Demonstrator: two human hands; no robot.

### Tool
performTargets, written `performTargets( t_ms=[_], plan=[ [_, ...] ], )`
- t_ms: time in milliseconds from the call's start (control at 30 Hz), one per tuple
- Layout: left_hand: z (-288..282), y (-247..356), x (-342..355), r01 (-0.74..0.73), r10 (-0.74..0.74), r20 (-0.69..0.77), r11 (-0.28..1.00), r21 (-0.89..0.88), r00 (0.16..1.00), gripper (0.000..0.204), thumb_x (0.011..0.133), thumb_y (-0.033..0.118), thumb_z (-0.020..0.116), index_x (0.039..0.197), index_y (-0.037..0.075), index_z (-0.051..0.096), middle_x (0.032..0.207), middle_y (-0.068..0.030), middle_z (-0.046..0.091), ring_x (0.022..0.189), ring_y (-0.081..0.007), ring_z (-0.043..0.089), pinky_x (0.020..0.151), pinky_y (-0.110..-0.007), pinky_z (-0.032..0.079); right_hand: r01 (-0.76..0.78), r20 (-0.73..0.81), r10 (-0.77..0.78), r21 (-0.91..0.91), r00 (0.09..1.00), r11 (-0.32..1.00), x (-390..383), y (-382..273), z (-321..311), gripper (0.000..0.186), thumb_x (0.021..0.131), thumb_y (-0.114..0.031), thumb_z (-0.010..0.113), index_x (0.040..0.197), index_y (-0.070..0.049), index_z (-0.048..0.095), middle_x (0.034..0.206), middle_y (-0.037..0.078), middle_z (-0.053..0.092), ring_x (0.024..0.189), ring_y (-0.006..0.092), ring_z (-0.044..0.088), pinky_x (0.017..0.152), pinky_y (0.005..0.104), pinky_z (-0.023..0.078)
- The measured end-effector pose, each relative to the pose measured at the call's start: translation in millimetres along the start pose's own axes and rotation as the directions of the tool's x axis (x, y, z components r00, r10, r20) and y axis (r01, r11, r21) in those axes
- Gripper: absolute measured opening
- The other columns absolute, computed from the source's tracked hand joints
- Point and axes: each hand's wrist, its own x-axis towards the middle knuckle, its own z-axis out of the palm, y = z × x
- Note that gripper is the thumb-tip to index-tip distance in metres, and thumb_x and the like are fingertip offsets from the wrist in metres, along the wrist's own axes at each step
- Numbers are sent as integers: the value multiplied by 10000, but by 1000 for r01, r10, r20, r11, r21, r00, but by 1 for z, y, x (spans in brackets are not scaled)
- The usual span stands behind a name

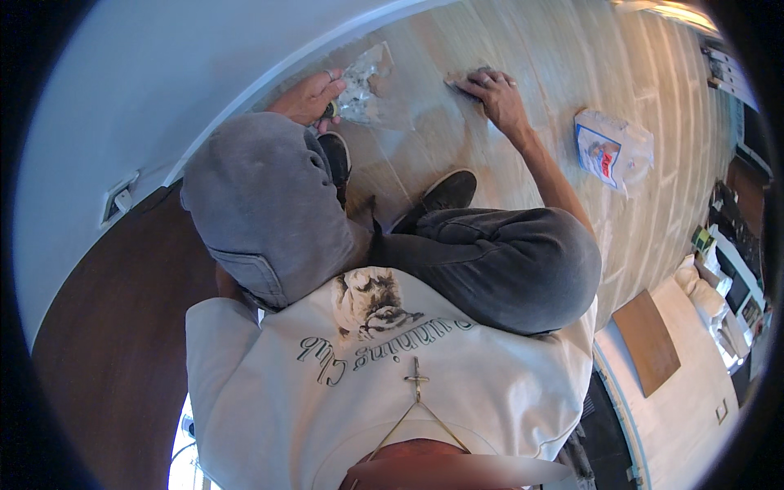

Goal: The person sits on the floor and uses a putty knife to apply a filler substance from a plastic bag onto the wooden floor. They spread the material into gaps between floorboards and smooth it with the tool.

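My left hand [314, 96] is beside the wall at the upper left, its fingers curled at the edge of a crumpled clear plastic bag [365, 88] with pale bits in or under it. A small dark round thing with a yellowish rim [330, 110] shows by those fingers; its kind is unclear. To the right, my right hand [494, 88] grips a small dark flat-edged piece [463, 90] low against the wood-look floor [539, 49]. Most of that piece is hidden under the fingers. A brownish smear lies on the floor near it.
A white and blue plastic bag [612, 149] stands on the floor to the right of my right arm. My bent knees and dark shoes [447, 192] are between the hands and my body. A wall socket [121, 200] is at left; a brown board [647, 341] lies at lower right.
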Motion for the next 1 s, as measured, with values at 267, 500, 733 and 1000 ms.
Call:
performTargets(
  t_ms=[267,500,733,1000],
  plan=[
    [-7,1,-3,73,-75,52,996,47,996,611,1091,359,467,1523,-51,333,848,-93,639,588,-106,586,509,-253,492,-74,118,62,95,991,993,-4,-9,-25,477,902,-89,575,1298,-332,679,1294,0,651,1260,247,557,1123,482,368],
    [-7,-6,5,4,-4,101,1000,-2,995,579,1094,354,458,1502,-45,367,814,-73,631,581,-107,586,499,-261,493,58,114,-60,14,992,998,-42,3,-3,470,916,-102,558,1312,-331,669,1288,-2,658,1237,252,576,1154,479,349],
    [-7,-4,4,18,-21,74,999,37,997,608,1093,361,457,1504,-73,349,860,-93,631,620,-135,603,506,-275,501,9,19,-8,-37,1000,999,30,25,8,486,939,-87,535,1320,-361,663,1257,0,674,1191,235,596,1123,473,375],
    [-4,6,-6,48,-50,40,998,48,998,632,1088,358,474,1509,-90,329,877,-90,626,637,-133,605,519,-272,504,138,99,-136,-7,986,990,-19,15,-4,553,897,-36,523,1320,-364,660,1283,-2,644,1257,231,558,1127,479,370]
  ],
)
